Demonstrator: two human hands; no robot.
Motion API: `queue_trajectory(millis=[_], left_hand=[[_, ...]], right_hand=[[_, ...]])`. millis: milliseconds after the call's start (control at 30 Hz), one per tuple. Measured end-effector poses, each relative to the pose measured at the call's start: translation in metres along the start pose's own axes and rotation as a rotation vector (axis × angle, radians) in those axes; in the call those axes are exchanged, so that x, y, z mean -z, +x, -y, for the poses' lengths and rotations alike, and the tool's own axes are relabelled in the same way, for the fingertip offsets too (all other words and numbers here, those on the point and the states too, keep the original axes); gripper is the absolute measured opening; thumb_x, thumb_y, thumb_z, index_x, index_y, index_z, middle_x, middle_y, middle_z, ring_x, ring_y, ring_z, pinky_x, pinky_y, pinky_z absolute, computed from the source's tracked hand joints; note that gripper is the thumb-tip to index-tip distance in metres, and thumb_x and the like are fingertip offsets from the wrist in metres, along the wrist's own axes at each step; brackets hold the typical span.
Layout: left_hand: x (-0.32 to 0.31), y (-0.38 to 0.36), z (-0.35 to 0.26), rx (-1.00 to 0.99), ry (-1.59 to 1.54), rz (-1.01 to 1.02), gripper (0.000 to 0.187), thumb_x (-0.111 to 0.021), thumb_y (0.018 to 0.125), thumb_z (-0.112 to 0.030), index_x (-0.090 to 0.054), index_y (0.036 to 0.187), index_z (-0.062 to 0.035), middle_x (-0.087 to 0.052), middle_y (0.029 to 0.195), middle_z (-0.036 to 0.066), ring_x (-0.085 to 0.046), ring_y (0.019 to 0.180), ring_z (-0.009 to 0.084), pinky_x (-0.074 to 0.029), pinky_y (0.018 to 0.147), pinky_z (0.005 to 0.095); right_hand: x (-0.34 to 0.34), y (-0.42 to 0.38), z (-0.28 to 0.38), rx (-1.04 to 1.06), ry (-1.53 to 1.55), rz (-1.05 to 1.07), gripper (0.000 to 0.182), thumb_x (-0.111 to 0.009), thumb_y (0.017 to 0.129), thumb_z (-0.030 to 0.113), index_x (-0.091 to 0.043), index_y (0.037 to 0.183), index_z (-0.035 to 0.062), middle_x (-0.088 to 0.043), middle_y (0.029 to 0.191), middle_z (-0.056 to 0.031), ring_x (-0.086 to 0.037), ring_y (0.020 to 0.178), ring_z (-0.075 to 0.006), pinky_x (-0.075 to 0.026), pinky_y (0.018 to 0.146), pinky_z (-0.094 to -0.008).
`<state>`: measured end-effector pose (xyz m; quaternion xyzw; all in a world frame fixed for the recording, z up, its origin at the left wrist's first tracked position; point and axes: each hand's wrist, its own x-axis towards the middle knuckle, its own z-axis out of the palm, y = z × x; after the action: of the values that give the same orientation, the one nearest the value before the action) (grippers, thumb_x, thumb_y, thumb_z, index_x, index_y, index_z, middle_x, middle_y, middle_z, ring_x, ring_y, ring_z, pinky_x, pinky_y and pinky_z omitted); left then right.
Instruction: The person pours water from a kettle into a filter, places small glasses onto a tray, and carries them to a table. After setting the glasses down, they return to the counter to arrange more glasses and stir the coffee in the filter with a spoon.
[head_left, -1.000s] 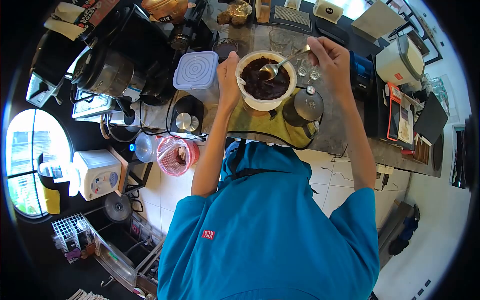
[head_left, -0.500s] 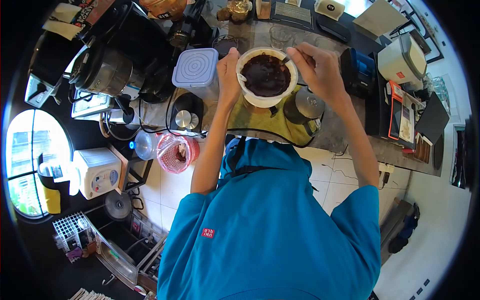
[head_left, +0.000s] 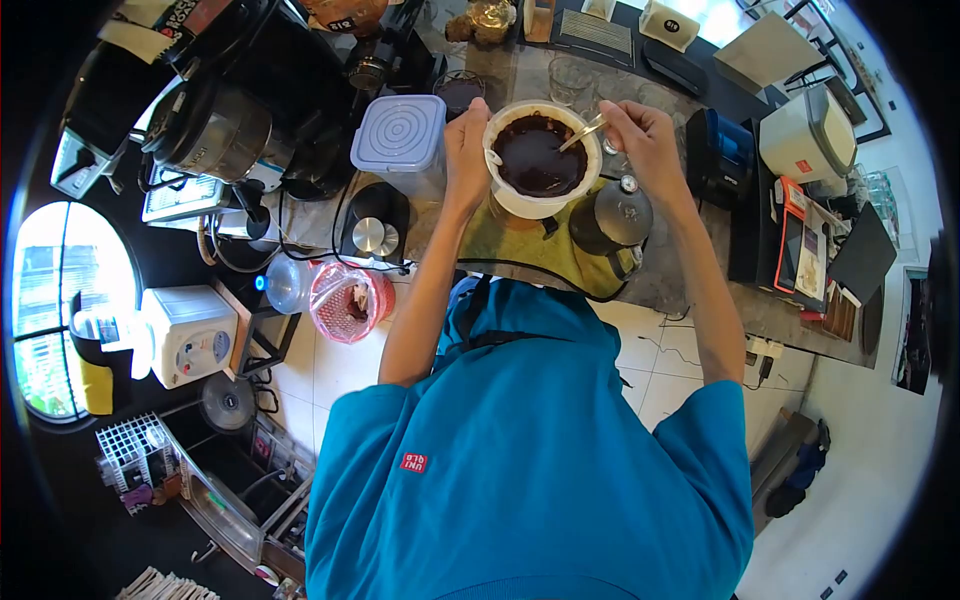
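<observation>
A pale coffee dripper point(head_left: 530, 206) with a white filter stands over the yellow-green cloth point(head_left: 485, 240), full of dark wet coffee point(head_left: 535, 160). Its left rim is pinched in the fingers of my left hand point(head_left: 466, 155). Across the bowl, my right hand point(head_left: 645, 148) grips the handle of a metal spoon point(head_left: 585, 131), whose tip is dipped in the coffee. Just below my right hand, a dark grey kettle-like pot point(head_left: 612, 218) with a round metal knob rests on the cloth. What supports the dripper is mostly hidden.
Left of the dripper is a clear tub point(head_left: 400, 135) with a bluish lid, beside a coffee tamper point(head_left: 369, 235). Drinking glasses point(head_left: 572, 78) stand behind. A blue-black printer point(head_left: 720, 150) is at right. On the floor sits a red bin point(head_left: 350, 303).
My right hand has shifted slightly right, and the spoon now shows clearly, slanting into the coffee from the right. My left hand stays at the rim; the view has shifted a little.
</observation>
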<state>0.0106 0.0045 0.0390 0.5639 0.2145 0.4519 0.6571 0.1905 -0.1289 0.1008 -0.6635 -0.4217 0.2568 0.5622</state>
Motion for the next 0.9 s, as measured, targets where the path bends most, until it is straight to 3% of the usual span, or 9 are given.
queue_trajectory(millis=[200, 367, 767, 833, 900], left_hand=[[0.003, 0.001, 0.006, -0.032, 0.004, 0.021, 0.036, -0.048, 0.101, -0.026, -0.054, 0.070, -0.0090, -0.045, 0.067, -0.008, -0.040, 0.063, 0.0015, -0.033, 0.057, 0.0222], [0.005, 0.001, 0.011, 0.005, -0.018, 0.018, 0.036, -0.048, 0.101, -0.025, -0.054, 0.070, -0.0086, -0.046, 0.068, -0.007, -0.040, 0.063, 0.0015, -0.033, 0.056, 0.0223], [0.010, -0.001, 0.021, -0.014, 0.028, 0.026, 0.036, -0.048, 0.101, -0.025, -0.051, 0.069, -0.0097, -0.044, 0.069, -0.007, -0.039, 0.065, 0.0024, -0.033, 0.057, 0.0230], [0.005, -0.001, 0.024, -0.033, 0.042, -0.041, 0.048, -0.043, 0.103, -0.031, -0.038, 0.062, -0.0066, -0.037, 0.060, -0.006, -0.033, 0.059, 0.0047, -0.030, 0.053, 0.0269], [0.006, -0.003, 0.025, -0.014, 0.047, -0.044, 0.048, -0.043, 0.103, -0.031, -0.038, 0.062, -0.0066, -0.037, 0.060, -0.006, -0.033, 0.059, 0.0049, -0.030, 0.053, 0.0269]], right_hand=[[0.007, 0.002, 0.014, -0.022, 0.077, -0.040, 0.036, -0.058, 0.096, 0.027, -0.059, 0.068, 0.0048, -0.046, 0.057, 0.0057, -0.037, 0.054, -0.0017, -0.027, 0.051, -0.0223], [0.009, -0.001, 0.039, 0.198, -0.042, -0.087, 0.032, -0.058, 0.096, 0.025, -0.060, 0.073, 0.0038, -0.046, 0.057, 0.0066, -0.036, 0.053, -0.0006, -0.026, 0.049, -0.0209], [0.004, -0.013, 0.055, 0.346, -0.178, -0.124, 0.025, -0.062, 0.094, 0.021, -0.063, 0.081, -0.0010, -0.041, 0.055, 0.0039, -0.034, 0.053, -0.0033, -0.028, 0.048, -0.0232], [0.003, -0.013, 0.051, 0.348, -0.227, -0.133, 0.026, -0.062, 0.094, 0.021, -0.063, 0.081, -0.0014, -0.042, 0.056, 0.0027, -0.035, 0.054, -0.0039, -0.028, 0.048, -0.0239], [0.001, -0.014, 0.047, 0.348, -0.277, -0.142, 0.026, -0.063, 0.094, 0.021, -0.063, 0.081, -0.0018, -0.042, 0.056, 0.0015, -0.035, 0.054, -0.0044, -0.029, 0.048, -0.0245]])
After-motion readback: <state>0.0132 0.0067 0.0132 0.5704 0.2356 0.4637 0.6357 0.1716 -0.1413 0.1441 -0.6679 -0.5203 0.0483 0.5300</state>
